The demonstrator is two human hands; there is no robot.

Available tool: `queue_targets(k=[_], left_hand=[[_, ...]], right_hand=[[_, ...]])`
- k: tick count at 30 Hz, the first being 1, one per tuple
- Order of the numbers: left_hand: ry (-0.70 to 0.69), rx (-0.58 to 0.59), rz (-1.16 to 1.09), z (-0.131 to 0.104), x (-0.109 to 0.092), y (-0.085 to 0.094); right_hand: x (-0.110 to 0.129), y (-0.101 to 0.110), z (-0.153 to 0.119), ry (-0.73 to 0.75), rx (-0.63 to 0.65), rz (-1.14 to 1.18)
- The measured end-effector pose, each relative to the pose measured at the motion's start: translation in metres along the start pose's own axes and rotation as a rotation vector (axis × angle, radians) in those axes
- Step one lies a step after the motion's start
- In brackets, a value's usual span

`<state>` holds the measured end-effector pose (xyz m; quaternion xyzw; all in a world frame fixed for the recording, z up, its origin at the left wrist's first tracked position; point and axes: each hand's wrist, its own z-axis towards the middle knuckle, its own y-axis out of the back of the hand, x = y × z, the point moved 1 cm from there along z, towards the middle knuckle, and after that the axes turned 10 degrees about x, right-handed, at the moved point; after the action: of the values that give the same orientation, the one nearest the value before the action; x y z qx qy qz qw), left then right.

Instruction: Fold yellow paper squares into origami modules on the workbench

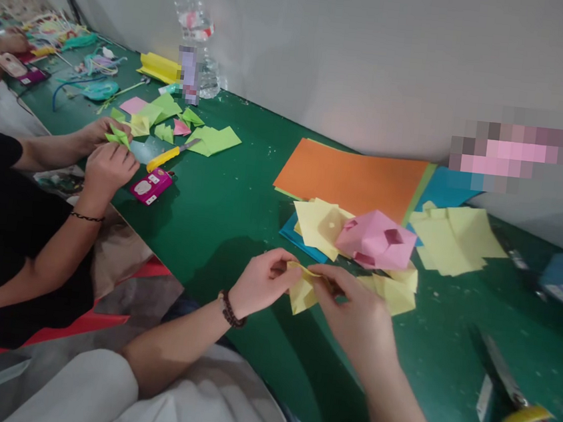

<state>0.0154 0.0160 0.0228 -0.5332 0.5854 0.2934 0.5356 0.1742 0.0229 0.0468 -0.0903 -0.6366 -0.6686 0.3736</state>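
Between my hands is a folded piece of yellow paper [303, 296], held above the green table near its front edge. My left hand [264, 282] pinches its left corner between thumb and fingers. My right hand [354, 309] grips the top right edge, with part of the paper hidden behind the fingers. Just beyond my hands sits a pink folded-paper shape [378, 240] with several openings. Pale yellow sheets [321, 225] lie to its left, and more folded yellow pieces [396, 291] rest in front of it, beside my right hand.
Orange sheets [355, 178] lie toward the wall, with yellow-green paper [459, 240] at the right. Scissors [510, 376] with yellow handles lie at the front right. A co-worker's hands [111, 156] fold green paper at the left, near a yellow cutter [163, 158] and a plastic bottle [199, 41].
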Motion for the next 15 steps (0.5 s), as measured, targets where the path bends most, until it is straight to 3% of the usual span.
queue_targets(k=[3,6,10,15], left_hand=[[0.091,0.082,-0.209,-0.0017,0.0020,-0.0045],[0.127,0.057,-0.233,-0.0006,0.0059,-0.0053],[0.061,-0.017,-0.061,0.0026,0.0093,-0.0002],[-0.056,0.013,0.228,0.0002,0.0053,0.0043]], right_hand=[[0.0022,-0.0020,-0.0008,0.077,-0.073,-0.083],[0.0043,-0.0028,-0.0003,0.169,-0.073,-0.090],[0.0082,-0.0001,0.0010,0.266,-0.018,-0.070],[0.0061,0.0012,0.0026,0.238,0.014,0.005]])
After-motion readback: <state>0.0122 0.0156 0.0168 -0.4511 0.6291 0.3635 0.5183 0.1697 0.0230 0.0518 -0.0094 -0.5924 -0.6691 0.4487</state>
